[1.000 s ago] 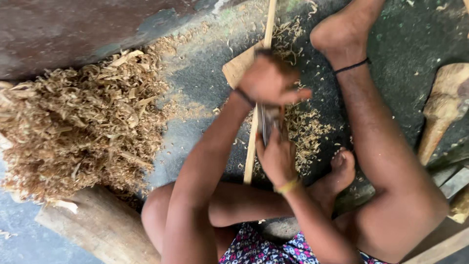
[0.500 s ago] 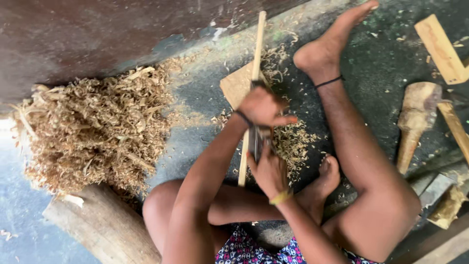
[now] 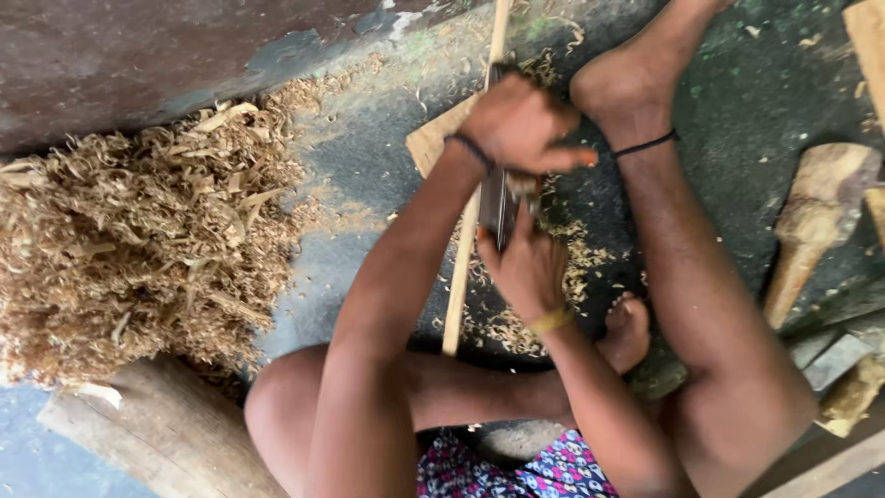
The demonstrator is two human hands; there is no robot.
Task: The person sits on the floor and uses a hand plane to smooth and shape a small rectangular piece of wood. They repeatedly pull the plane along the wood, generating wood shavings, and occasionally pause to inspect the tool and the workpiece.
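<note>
Gripping the near end of a dark metal-bladed hand tool (image 3: 502, 207), the right hand (image 3: 528, 269) has its fingers curled around it. Just beyond, the left hand (image 3: 519, 124) clasps the tool's far end over a long pale wooden stick (image 3: 464, 267) lying on the dark floor (image 3: 737, 111). A heap of tan wood shavings (image 3: 138, 231) sits far left.

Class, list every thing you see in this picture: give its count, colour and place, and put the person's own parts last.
stick: one, pale, centre floor, under the hands
blade: one, grey metal, between the hands
shavings pile: one, tan, left
log: one, brown, bottom left
wood chunk: one, brown, right
floor: dark grey
left hand: grips the blade's far end
right hand: grips its near end
legs: two, bare, either side of the stick
</note>
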